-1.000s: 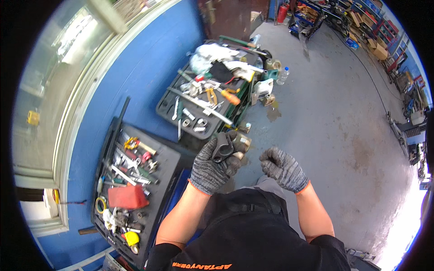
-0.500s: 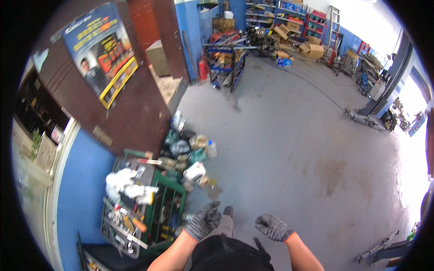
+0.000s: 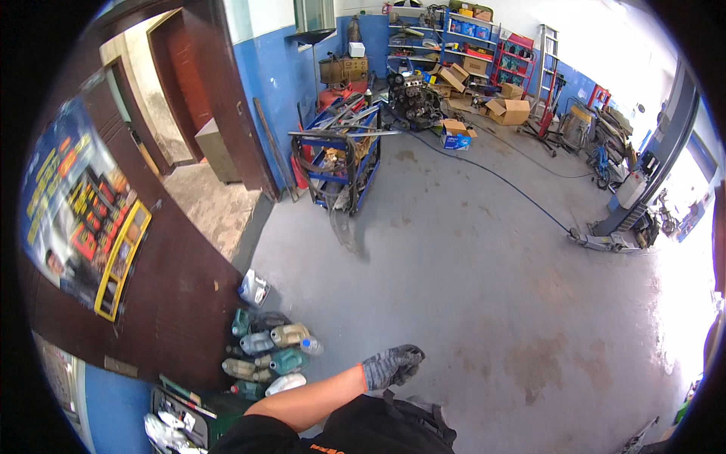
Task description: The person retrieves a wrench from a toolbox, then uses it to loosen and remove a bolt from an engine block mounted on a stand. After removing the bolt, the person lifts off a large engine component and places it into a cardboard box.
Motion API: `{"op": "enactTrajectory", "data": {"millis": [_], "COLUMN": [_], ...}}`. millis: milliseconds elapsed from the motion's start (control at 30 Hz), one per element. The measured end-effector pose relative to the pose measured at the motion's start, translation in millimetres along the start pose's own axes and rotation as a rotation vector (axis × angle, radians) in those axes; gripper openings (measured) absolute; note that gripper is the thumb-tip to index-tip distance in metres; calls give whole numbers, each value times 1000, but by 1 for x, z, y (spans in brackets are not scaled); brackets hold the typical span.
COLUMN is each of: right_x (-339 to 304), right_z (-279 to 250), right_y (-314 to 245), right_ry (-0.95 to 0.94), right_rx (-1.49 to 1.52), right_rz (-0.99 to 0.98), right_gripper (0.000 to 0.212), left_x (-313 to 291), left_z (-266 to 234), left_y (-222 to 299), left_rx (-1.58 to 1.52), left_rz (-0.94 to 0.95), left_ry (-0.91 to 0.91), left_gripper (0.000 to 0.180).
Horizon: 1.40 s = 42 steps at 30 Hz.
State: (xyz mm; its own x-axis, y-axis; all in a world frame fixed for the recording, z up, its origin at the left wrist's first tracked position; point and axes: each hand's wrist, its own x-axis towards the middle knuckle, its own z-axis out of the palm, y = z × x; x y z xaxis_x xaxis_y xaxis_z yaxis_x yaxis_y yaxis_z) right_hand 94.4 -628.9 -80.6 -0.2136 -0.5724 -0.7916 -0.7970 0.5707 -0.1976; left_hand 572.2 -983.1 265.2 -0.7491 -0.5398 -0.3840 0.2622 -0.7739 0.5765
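Plastic jugs [image 3: 289, 362] now sit lower in view, suggesting a walk between handling steps. The left hand [image 3: 395, 366] has swung across the body, fingers curled; whether they clamp the dark part, carried there earlier but now unseen, I cannot tell; the right hand has left view, fingers unseen.

The person's left grip [image 3: 395, 366] wore a knitted glove [image 3: 379, 371] of mottled grey and black; a black short-sleeved top [image 3: 354, 425] carried orange lettering [image 3: 327, 449], with a dark strap [image 3: 418, 411] showing at its front.
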Motion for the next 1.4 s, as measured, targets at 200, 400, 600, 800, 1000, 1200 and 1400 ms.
{"op": "enactTrajectory", "data": {"millis": [200, 400, 600, 800, 1000, 1200, 1400], "right_x": [128, 320, 514, 652, 776, 883, 1007], "right_z": [-147, -327, -649, -872, -923, -964, -1145], "right_y": [-141, -209, -389, -551, -585, -607, -820], "right_ry": [11, -47, 57, 305, -81, 24, -164], "right_rx": [133, -191, -270, 795, -604, -791, -952], "right_rz": [-8, -177, -266, -433, -525, -837, -742], "right_gripper": [33, 32, 31, 21, 22, 27, 24], "left_x": [196, 381, 479, 599, 726, 789, 839], "left_z": [-49, -111, -184, -321, -410, -458, -539], "left_y": [155, 299, 501, 656, 813, 981, 1060], "left_rx": [73, -200, -227, -533, -675, -683, -816], "left_rz": [-6, -3, 267, 398, 397, 486, 598], "left_ry": [121, 365, 509, 551, 624, 711, 763], "left_gripper": [32, 37, 21, 18, 13, 7, 14]}}
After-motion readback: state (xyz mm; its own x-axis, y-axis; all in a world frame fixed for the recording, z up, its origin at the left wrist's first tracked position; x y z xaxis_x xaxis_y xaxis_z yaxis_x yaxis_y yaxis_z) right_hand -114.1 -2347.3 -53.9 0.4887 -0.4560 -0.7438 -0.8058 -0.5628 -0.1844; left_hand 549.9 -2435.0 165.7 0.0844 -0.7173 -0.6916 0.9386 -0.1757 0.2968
